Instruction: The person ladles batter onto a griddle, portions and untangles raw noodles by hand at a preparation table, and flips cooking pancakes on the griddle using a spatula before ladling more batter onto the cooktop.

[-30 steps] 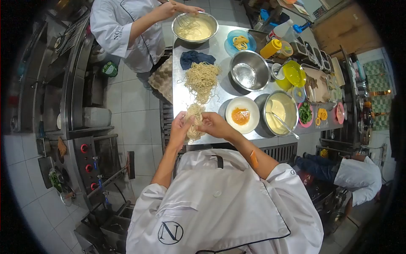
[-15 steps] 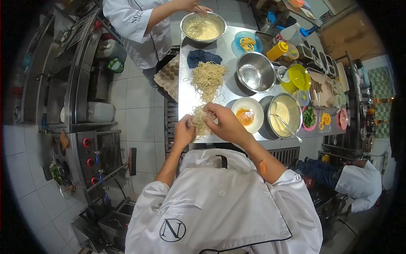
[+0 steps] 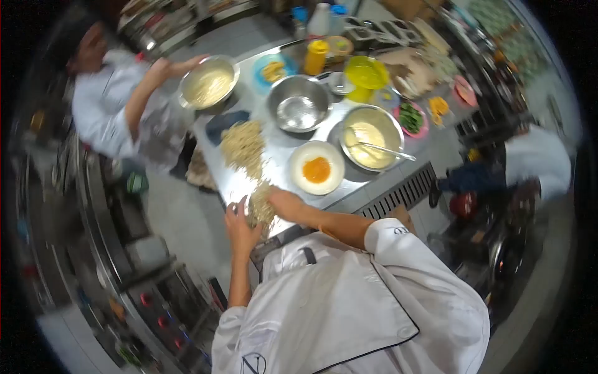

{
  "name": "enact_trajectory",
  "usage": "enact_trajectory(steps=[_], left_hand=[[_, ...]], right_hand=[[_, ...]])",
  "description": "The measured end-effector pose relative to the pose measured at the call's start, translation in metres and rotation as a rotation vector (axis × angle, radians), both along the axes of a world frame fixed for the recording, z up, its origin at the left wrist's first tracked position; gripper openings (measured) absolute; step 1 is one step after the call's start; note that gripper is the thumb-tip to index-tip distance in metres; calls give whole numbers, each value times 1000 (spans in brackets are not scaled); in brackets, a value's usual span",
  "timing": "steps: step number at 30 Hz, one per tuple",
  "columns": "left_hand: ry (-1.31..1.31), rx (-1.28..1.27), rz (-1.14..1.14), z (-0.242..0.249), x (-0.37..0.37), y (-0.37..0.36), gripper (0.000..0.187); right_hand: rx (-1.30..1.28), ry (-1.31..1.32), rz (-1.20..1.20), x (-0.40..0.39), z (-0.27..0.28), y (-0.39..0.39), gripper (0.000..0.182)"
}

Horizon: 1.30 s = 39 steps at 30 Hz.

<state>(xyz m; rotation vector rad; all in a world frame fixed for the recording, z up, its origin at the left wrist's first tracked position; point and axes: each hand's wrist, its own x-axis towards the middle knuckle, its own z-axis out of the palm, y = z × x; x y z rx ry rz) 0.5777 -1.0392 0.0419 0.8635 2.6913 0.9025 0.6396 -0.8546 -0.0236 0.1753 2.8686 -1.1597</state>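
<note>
At the near left end of the steel table, my right hand (image 3: 288, 206) is closed on a small bunch of pale noodles (image 3: 261, 202), its fingertips partly hidden and blurred. My left hand (image 3: 242, 223) is beside the bunch's left side, fingers apart and touching or almost touching the strands. A bigger heap of noodles (image 3: 243, 146) lies just beyond, against a dark blue cloth (image 3: 223, 126). To the right of my hands sits a white bowl (image 3: 299, 181) with orange-yellow egg-like liquid in it.
A steel bowl (image 3: 278, 103) and another bowl of pale batter (image 3: 398, 134) with a spoon stand on the table (image 3: 215, 163). Plates, a yellow bottle (image 3: 316, 57) and containers crowd the far side. A co-worker (image 3: 112, 109) holds a bowl of batter (image 3: 233, 93) at the left.
The whole view has turned and shifted, and the co-worker's upper body now shows. My left hand's fingers have spread away from the noodle bunch; my right hand stays at it.
</note>
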Motion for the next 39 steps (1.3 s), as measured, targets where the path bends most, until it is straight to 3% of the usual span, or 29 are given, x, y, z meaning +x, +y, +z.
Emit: enact_trajectory(steps=[1, 3, 5, 6, 8, 9, 11, 13, 14, 16, 17, 19, 21, 23, 24, 26, 27, 29, 33, 35, 37, 39], left_hand=[[-42, -132, -38, -15, 1, -5, 54], [57, -126, -138, -45, -2, -9, 57], [-59, -10, -106, -96, -13, -23, 56], [-45, -7, -161, -90, -15, -19, 56], [-489, 263, 62, -70, -11, -10, 48], [-485, 242, 8, -67, -8, -10, 48], [-166, 38, -38, -59, -6, -10, 40], [9, 68, -110, -47, -7, -12, 38], [172, 130, -113, -40, -6, -8, 36], [113, 201, -123, 0, 17, 17, 34], [41, 283, -64, 18, 32, 29, 32], [58, 247, -170, 38, 56, 47, 28], [46, 278, -421, 44, 87, 68, 23], [-5, 244, -484, 32, 115, 84, 22], [-60, 221, -568, 25, 131, 90, 23], [-119, 175, -709, 20, 173, 109, 25], [-116, 165, -707, 16, 193, 115, 25], [-397, 7, -732, 8, 228, 126, 26], [-502, -32, -966, -27, 277, 141, 23], [-610, -164, -941, -73, 265, 136, 21], [-641, -115, -1002, -82, 279, 142, 22], [-513, -297, -1104, -76, 285, 148, 22]], right_hand=[[-25, -12, -7, 1, 7, 0, 41], [-47, -169, -10, 4, 91, 2, 40], [-79, -88, -35, 17, 126, 2, 40], [-84, -48, -89, 13, 95, -6, 47], [-77, 47, -159, 16, 36, -15, 50], [-72, 124, -174, 21, 23, -16, 53], [44, -10, -184, 34, 35, -13, 62], [32, 99, -247, 53, 52, -13, 39], [13, 106, -313, 64, 61, -8, 39], [-368, 87, -106, 87, 75, 12, 16], [-392, 108, -146, 101, 76, 19, 16], [-514, 197, -31, 137, 80, 27, 17], [-561, 197, -103, 186, 88, 30, 16], [-441, -41, -189, 229, 82, 30, 19], [-454, -26, -189, 253, 73, 24, 19], [-534, 57, -475, 303, 60, 14, 18], [-543, 61, -472, 326, 55, 13, 18], [-588, -62, -658, 375, 50, 4, 20], [-550, -142, -917, 459, 60, -2, 28], [-473, -241, -899, 486, 65, 1, 28], [-506, -211, -986, 501, 68, 2, 26], [-505, -208, -1034, 516, 78, 9, 26]])
